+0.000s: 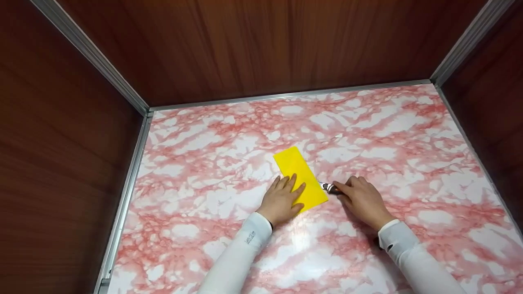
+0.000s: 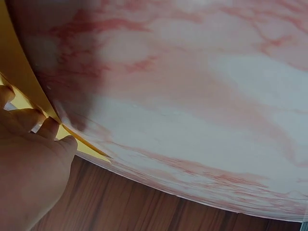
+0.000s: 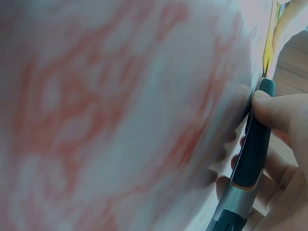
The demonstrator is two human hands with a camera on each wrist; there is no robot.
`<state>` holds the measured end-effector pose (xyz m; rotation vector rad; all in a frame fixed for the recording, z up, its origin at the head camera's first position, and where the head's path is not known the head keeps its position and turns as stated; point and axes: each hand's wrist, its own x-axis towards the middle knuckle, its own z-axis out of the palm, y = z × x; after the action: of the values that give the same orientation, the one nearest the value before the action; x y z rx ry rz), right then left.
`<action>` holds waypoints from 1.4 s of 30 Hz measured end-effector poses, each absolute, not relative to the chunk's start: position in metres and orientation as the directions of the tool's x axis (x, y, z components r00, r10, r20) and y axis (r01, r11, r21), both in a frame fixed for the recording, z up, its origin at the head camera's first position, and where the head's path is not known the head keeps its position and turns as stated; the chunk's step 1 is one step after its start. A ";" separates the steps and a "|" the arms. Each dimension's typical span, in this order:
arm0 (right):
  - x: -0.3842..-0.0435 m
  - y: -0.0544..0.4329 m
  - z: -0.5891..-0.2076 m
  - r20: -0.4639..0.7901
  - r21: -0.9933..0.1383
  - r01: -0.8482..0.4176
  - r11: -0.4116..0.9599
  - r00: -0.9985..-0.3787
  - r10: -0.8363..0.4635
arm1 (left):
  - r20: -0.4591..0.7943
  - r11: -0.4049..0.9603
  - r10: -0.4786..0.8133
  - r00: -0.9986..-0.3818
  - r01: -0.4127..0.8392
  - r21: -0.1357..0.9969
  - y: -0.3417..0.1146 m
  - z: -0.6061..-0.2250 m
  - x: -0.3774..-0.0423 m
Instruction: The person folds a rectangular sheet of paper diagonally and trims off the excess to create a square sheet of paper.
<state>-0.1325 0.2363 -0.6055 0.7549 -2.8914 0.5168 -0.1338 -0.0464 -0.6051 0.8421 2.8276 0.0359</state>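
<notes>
A folded sheet of yellow paper (image 1: 300, 167) lies aslant on the table, its layers parted along one edge in the left wrist view. My left hand (image 1: 282, 200) rests on its lower left part, fingers spread and thumb near the bottom edge. In the left wrist view, fingertips (image 2: 50, 127) lie at the paper's edge. My right hand (image 1: 363, 200) grips a utility knife (image 1: 333, 188) with a dark handle and a silver front end. That front end points left and meets the paper's right edge. The thumb presses along the dark handle (image 3: 255, 144) in the right wrist view.
The table (image 1: 196, 163) has a red and white marbled top. Dark wood panels (image 1: 265, 49) with metal frame strips (image 1: 94, 57) enclose it at the back, left and right.
</notes>
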 end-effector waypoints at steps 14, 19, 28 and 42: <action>-0.136 0.240 -0.604 0.159 -0.298 -0.453 0.840 -0.891 -0.424 | -0.166 0.833 0.552 -0.817 0.548 0.073 -0.048 -0.606 -0.134; -0.138 0.244 -0.606 0.174 -0.300 -0.434 0.849 -0.900 -0.399 | -0.160 0.832 0.554 -0.817 0.549 0.079 -0.048 -0.606 -0.134; -0.137 0.243 -0.605 0.187 -0.299 -0.441 0.846 -0.897 -0.401 | -0.147 0.838 0.546 -0.825 0.536 0.103 -0.049 -0.609 -0.134; -0.144 0.224 -0.605 0.182 -0.302 -0.477 0.826 -0.879 -0.441 | -0.139 0.834 0.552 -0.822 0.545 0.087 -0.049 -0.609 -0.134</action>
<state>-0.1436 0.2242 -0.6046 0.7313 -2.9010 0.5208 -0.1345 -0.0487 -0.6090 0.8598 2.8551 0.0641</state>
